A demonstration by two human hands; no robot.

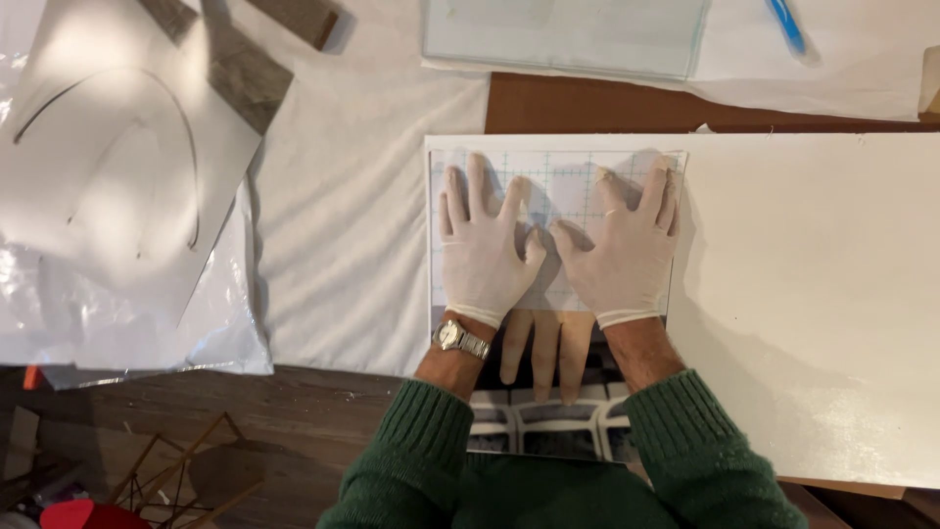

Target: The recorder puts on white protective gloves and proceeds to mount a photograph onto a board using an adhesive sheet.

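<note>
- Nearest us, at 6 o'clock: two green sleeves (411,460), and a wristwatch (458,338) on the left wrist.
- Between the forearms lies a dark glossy panel (548,431). Finger-like shapes show on it; we cannot tell whether they are print or reflection.
- Left hand (482,250), in a pale glove: open, palm down, fingers spread, gripping nothing. It lies flat on the gridded sheet (558,181).
- Right hand (619,245), gloved alike: also open and flat on the sheet, just beside the left, thumbs nearly touching.
- The gridded sheet sits at the left end of a white board (813,294), its top and left edges close to the board's corner. The board runs off toward 3 o'clock.
- Step in hand, as we judge it: pressing the sheet down flat onto what lies under it.
- Any further move, we judge, calls for even pressure outward from the middle, with the sheet kept square to the board's corner.
- At 9 o'clock: white cloth (343,245) over the surface (587,106).
- At 10 o'clock: a white paper with curved lines (108,167), with grey wood strips (245,73) beyond it.
- At 7 o'clock: a thin wire frame (186,470).
- Farthest, at 12 o'clock: a glass pane (563,34); at 1 o'clock, a blue pen (786,24).
</note>
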